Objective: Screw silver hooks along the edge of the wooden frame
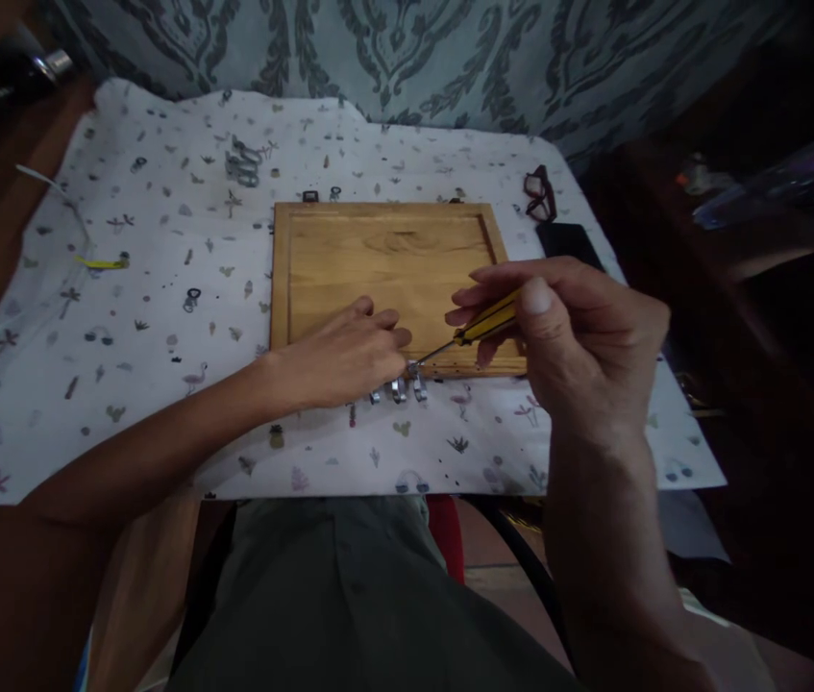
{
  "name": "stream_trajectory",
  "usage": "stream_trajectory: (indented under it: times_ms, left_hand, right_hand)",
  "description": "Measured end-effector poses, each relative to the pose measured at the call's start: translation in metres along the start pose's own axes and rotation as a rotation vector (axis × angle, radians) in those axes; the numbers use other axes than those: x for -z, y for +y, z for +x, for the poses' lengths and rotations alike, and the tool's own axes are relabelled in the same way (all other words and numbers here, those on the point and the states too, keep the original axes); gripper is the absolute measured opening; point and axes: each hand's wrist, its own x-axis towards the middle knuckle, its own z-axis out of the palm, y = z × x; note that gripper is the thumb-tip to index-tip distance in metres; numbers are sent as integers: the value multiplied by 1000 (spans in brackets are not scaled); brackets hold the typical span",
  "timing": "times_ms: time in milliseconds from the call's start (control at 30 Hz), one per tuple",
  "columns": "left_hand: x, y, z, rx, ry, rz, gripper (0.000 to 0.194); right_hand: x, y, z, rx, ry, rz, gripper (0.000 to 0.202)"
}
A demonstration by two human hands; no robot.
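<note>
A framed wooden board lies on the patterned sheet. My right hand holds a yellow and black screwdriver, its tip at the board's near edge by small metal clips. Across the board's near left part rests my left hand, fingers curled beside the clips; whatever its fingertips press or grip is hidden. More metal pieces sit in a small group at the back left of the sheet.
Dark-framed glasses and a flat black object lie right of the board. A yellow item and a white cable are on the left. Patterned fabric stands behind the sheet.
</note>
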Motion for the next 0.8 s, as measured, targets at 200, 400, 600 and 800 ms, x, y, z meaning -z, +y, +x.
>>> stream_trajectory:
  times_ms: [200, 400, 600, 800]
  left_hand:
    - [1, -1, -1, -17, -3, 16, 16]
    - [-3, -1, -1, -17, 23, 38, 18]
    - [-4, -1, -1, -17, 55, 21, 20]
    - [-4, 0, -1, -4, 27, 43, 17]
  right_hand:
    - [2, -2, -1, 35, 31, -91, 5]
    - [3, -3, 0, 9, 19, -79, 4]
    - [4, -5, -3, 30, -46, 34, 16]
    - [4, -2, -4, 67, -55, 4, 17]
